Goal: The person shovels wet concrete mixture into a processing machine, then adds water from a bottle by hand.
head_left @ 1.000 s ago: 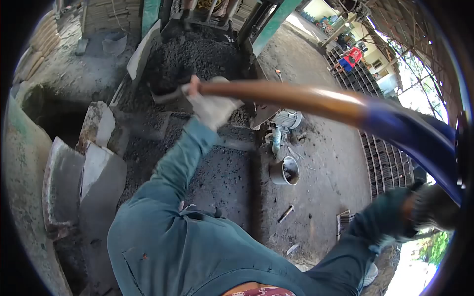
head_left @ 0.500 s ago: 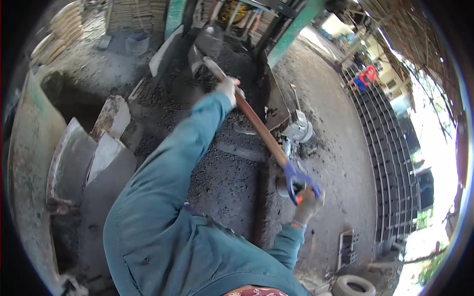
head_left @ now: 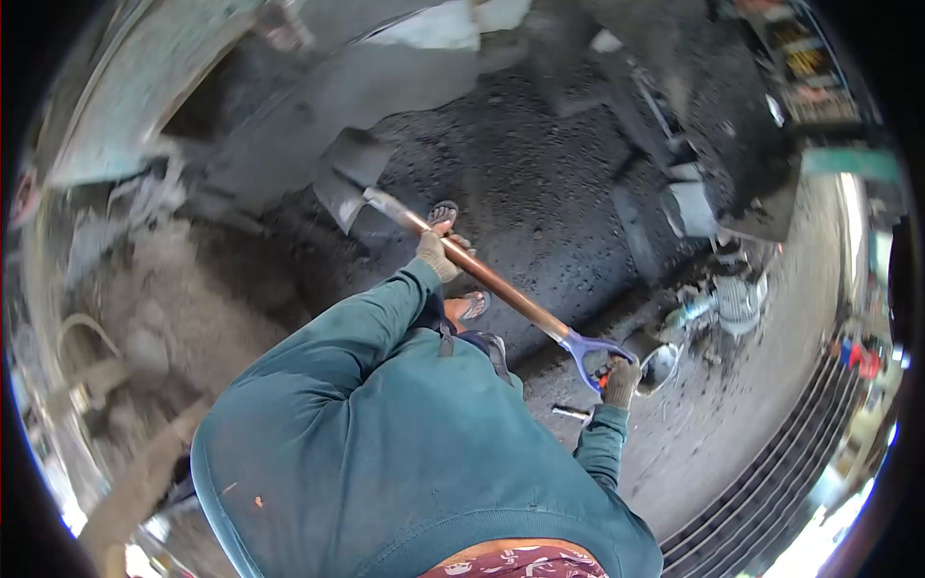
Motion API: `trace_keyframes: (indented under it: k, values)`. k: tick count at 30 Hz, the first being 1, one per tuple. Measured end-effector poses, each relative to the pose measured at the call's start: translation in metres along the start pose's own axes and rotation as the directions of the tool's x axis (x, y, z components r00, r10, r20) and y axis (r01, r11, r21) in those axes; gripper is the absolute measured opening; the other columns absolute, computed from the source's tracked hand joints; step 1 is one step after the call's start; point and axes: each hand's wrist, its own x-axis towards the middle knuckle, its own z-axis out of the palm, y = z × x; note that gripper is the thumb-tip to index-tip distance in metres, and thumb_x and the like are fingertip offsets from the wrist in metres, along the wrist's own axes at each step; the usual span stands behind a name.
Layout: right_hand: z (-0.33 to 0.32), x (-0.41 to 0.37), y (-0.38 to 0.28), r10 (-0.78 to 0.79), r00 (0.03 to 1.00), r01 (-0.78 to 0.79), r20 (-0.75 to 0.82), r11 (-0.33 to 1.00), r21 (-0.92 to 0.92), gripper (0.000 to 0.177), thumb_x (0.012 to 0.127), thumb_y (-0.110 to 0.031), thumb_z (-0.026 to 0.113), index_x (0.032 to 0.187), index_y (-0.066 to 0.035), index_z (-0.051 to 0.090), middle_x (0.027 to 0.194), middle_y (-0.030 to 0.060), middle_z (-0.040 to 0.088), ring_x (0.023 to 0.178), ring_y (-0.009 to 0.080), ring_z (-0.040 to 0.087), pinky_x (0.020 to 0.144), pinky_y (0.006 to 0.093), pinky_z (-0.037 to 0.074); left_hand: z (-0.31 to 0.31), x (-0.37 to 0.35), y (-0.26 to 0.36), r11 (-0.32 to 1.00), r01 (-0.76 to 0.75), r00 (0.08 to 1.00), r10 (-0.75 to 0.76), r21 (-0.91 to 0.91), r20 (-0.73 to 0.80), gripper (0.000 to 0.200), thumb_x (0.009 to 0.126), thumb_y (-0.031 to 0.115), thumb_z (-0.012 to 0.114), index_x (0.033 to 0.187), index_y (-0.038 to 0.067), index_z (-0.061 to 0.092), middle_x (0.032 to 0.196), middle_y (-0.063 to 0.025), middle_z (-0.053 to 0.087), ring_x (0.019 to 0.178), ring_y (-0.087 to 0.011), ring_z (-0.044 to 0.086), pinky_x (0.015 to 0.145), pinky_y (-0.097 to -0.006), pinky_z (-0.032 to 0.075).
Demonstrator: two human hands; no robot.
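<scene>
A shovel slants across the middle of the head view, with a grey metal blade (head_left: pixel 349 173), a brown wooden shaft (head_left: pixel 511 294) and a purple D-shaped handle (head_left: pixel 583 349). My left hand (head_left: pixel 438 256), in a light work glove, is wrapped round the shaft's lower part, not far above the blade. Gloved too, my right hand (head_left: pixel 621 381) grips the D-handle. The blade is over the ground ahead and to the left; a dark load on it cannot be made out. Dark, crumbly material (head_left: pixel 540 173) covers the ground around my sandalled feet (head_left: pixel 472 305).
To the right stands a grey electric motor (head_left: pixel 737 304), beside a low ledge. Broken slabs (head_left: pixel 424 58) lie ahead. A pale wall (head_left: pixel 145 91) rises at the far left. Long dark racks (head_left: pixel 771 462) run along the right, where a person in red (head_left: pixel 862 358) is visible.
My view has turned left and tilted down. The shovel blade has swung from the dark heap ahead toward the left side, closer to my body. Both hands keep their grip.
</scene>
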Motion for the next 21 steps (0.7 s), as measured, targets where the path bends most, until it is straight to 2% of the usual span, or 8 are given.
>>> trace_keyframes:
  k: [3,5,9,10,14,17,19,21]
  values:
    - [0.082,-0.033,-0.083,-0.166,0.922,0.207,0.351,0.975,-0.082,0.022,0.080,-0.005,0.071,0.098,0.000,0.061,0.071,0.0062,0.060,0.052,0.0146,0.057,0.046,0.0289,0.050,-0.072,-0.014,0.048,0.978,-0.201,0.957,0.184,-0.056,-0.224,0.017,0.086,0.022,0.064,0.076,0.014,0.052,0.063,-0.0024,0.051,0.059,-0.0244,0.055,0.074,-0.0557,0.050]
    - [0.136,-0.059,-0.119,-0.104,0.838,0.213,0.536,0.966,-0.145,0.029,0.080,-0.005,0.071,0.107,0.001,0.063,0.077,0.0056,0.063,0.060,0.0145,0.060,0.050,0.0303,0.053,-0.124,-0.016,0.078,0.936,-0.217,0.963,0.160,-0.276,-0.216,0.019,0.086,0.022,0.064,0.073,0.014,0.051,0.062,-0.0025,0.051,0.056,-0.0246,0.054,0.073,-0.0556,0.050]
    - [0.250,-0.143,-0.158,-0.117,0.632,0.428,0.766,0.877,-0.219,0.040,0.081,-0.008,0.073,0.118,0.004,0.062,0.083,0.0061,0.065,0.068,0.0136,0.063,0.056,0.0287,0.054,-0.183,-0.034,0.122,0.840,-0.351,0.923,0.236,-0.414,-0.304,0.021,0.087,0.019,0.062,0.070,0.013,0.050,0.060,-0.0026,0.049,0.055,-0.0238,0.053,0.071,-0.0517,0.051]
    - [0.279,-0.167,-0.160,-0.106,0.582,0.482,0.806,0.843,-0.237,0.042,0.082,-0.008,0.074,0.120,0.004,0.061,0.084,0.0062,0.065,0.069,0.0134,0.063,0.057,0.0281,0.054,-0.198,-0.034,0.136,0.825,-0.358,0.924,0.245,-0.437,-0.293,0.022,0.087,0.018,0.061,0.070,0.012,0.049,0.060,-0.0034,0.048,0.055,-0.0245,0.052,0.069,-0.0503,0.051]
    - [0.391,-0.247,-0.145,0.008,0.482,0.388,0.876,0.895,-0.221,0.047,0.085,-0.011,0.072,0.127,0.002,0.056,0.084,0.0061,0.063,0.061,0.0131,0.060,0.053,0.0288,0.053,-0.233,-0.027,0.202,0.766,-0.380,0.925,0.298,-0.519,-0.236,0.023,0.088,0.019,0.060,0.070,0.011,0.048,0.061,-0.0064,0.049,0.056,-0.0257,0.050,0.066,-0.0493,0.050]
    - [0.476,-0.292,-0.126,0.034,0.453,0.365,0.891,0.905,-0.220,0.050,0.086,-0.010,0.072,0.131,0.003,0.054,0.086,0.0078,0.065,0.063,0.0136,0.062,0.053,0.0283,0.053,-0.219,-0.043,0.254,0.721,-0.402,0.907,0.399,-0.564,-0.137,0.026,0.086,0.023,0.062,0.070,0.011,0.046,0.061,-0.0059,0.047,0.055,-0.0243,0.048,0.066,-0.0480,0.048]
    - [0.533,-0.318,-0.118,0.018,0.444,0.361,0.896,0.912,-0.197,0.050,0.087,-0.010,0.071,0.131,0.003,0.052,0.085,0.0079,0.065,0.061,0.0138,0.062,0.051,0.0284,0.052,-0.212,-0.031,0.297,0.727,-0.390,0.915,0.376,-0.565,-0.147,0.031,0.090,0.028,0.061,0.071,0.011,0.045,0.061,-0.0085,0.048,0.057,-0.0273,0.050,0.065,-0.0473,0.048]
    - [0.561,-0.321,-0.116,-0.005,0.466,0.379,0.885,0.905,-0.195,0.047,0.089,-0.010,0.069,0.130,0.005,0.052,0.084,0.0075,0.064,0.059,0.0140,0.061,0.050,0.0277,0.050,-0.195,-0.025,0.323,0.764,-0.425,0.900,0.415,-0.485,-0.135,0.024,0.090,0.023,0.061,0.078,0.008,0.047,0.067,-0.0106,0.051,0.061,-0.0287,0.053,0.061,-0.0472,0.050]
